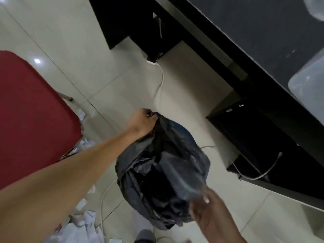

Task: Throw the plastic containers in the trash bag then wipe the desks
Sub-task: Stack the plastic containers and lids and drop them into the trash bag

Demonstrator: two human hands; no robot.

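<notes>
A black trash bag point(157, 172) hangs open over the pale tiled floor in the middle of the view. My left hand point(142, 122) is clenched on the bag's far rim and holds it up. My right hand point(208, 211) is at the bag's near rim, gripping a clear plastic container point(182, 178) that is blurred and lies over the bag's mouth. More clear plastic containers rest on the black desk point(254, 32) at the right: one large point(308, 88), another point(315, 9) cut off at the top corner.
A red chair seat point(31, 111) fills the left. Crumpled white paper point(84, 223) litters the floor at the bottom left. White cables point(160, 81) run across the tiles and under the desk. A black computer tower point(245, 130) stands below the desk.
</notes>
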